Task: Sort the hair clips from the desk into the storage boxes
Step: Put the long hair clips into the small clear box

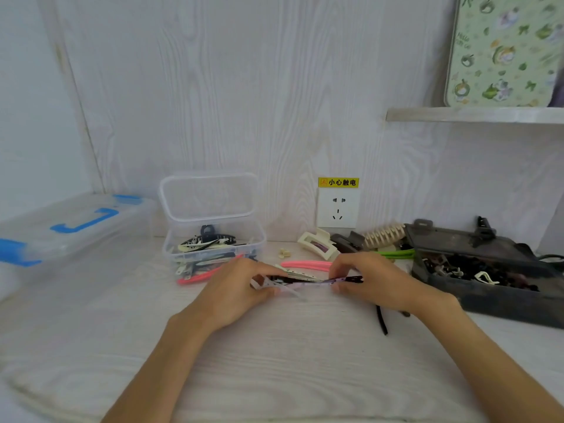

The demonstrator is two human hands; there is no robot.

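**Inspector:** Item in hand: a small bundle of long, flat, narrow hair clips (308, 280), black, pale and lilac with dots; it is held level just above the white wood-grain desk (274, 361), between the two boxes. The left hand (241, 288) pinches the left end, fingers curled round it; the right hand (375, 282) pinches the right end likewise; the hands are apart, joined only by the clips.

**Clerk:** Handling?

**Inspector:** In my judgement light, thin and stiff along the length; smooth faces, so liable to slide against one another and fan out; the pale one already splays at the left. Best taken at the ends or across the flat middle, pressed together; the hinge end looks the firmer hold.

**Clerk:** Surroundings?

**Inspector:** Behind the left hand, an open clear plastic storage box (213, 248), lid raised, already holding similar flat clips; a pink curved headband (305, 265) lies behind the hands; a cream claw clip (317, 245) and further claw clips lie near the wall; to the right, a dark grey open box (488, 288) holds small dark clips; far left, a clear lidded case with blue latches (76, 227), closed.

**Clerk:** Progress?

**Inspector:** Partly done, I judge; several pieces remain on the desk.
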